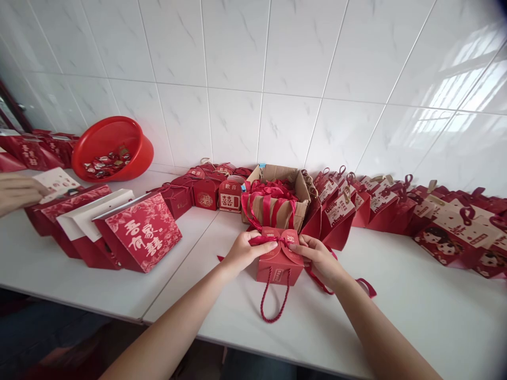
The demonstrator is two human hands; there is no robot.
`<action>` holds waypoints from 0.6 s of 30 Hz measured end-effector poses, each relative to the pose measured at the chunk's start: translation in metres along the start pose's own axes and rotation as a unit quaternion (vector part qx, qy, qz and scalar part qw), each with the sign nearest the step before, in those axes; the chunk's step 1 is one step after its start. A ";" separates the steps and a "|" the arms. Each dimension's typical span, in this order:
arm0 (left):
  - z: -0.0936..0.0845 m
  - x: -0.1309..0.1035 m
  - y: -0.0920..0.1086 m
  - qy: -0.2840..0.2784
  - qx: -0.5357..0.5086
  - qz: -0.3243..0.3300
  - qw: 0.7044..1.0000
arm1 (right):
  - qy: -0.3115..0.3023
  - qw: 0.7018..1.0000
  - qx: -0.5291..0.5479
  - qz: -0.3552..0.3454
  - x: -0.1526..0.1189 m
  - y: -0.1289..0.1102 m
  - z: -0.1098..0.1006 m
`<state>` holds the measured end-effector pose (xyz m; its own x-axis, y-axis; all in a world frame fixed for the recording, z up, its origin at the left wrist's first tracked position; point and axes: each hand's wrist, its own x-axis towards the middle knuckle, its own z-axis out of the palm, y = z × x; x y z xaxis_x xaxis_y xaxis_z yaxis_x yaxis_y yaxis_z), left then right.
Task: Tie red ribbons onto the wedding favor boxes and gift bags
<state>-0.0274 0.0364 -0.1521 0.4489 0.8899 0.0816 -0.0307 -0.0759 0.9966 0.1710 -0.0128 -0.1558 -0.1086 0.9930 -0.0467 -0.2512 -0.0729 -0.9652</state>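
Pinching a red ribbon point(282, 241) across the top of a red gift box point(277, 270): left hand point(246, 251) and right hand point(319, 258), one per side, thumb and fingers of each grasping it close to the middle. Gift box sits on the white table point(412, 322), rope handle point(272, 320) looped toward the person. More ribbon trails beside the right hand. Just behind, open cardboard box point(282, 172) full of piled ribbons point(273, 190), strips hanging over its front. Tilted red tub point(147, 150) holds wrapped pieces point(106, 163). Gift bags point(142, 232) stand left; another person's hand point(19, 193) reaches there.
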 end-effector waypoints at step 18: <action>0.001 0.005 -0.003 0.019 -0.026 -0.005 0.999 | -0.004 1.000 -0.005 -0.015 0.001 0.000 -0.001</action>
<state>-0.0240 0.0406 -0.1547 0.4161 0.9066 0.0709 -0.0728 -0.0445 0.9964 0.1719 -0.0121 -0.1557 -0.1084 0.9940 -0.0148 -0.2452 -0.0411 -0.9686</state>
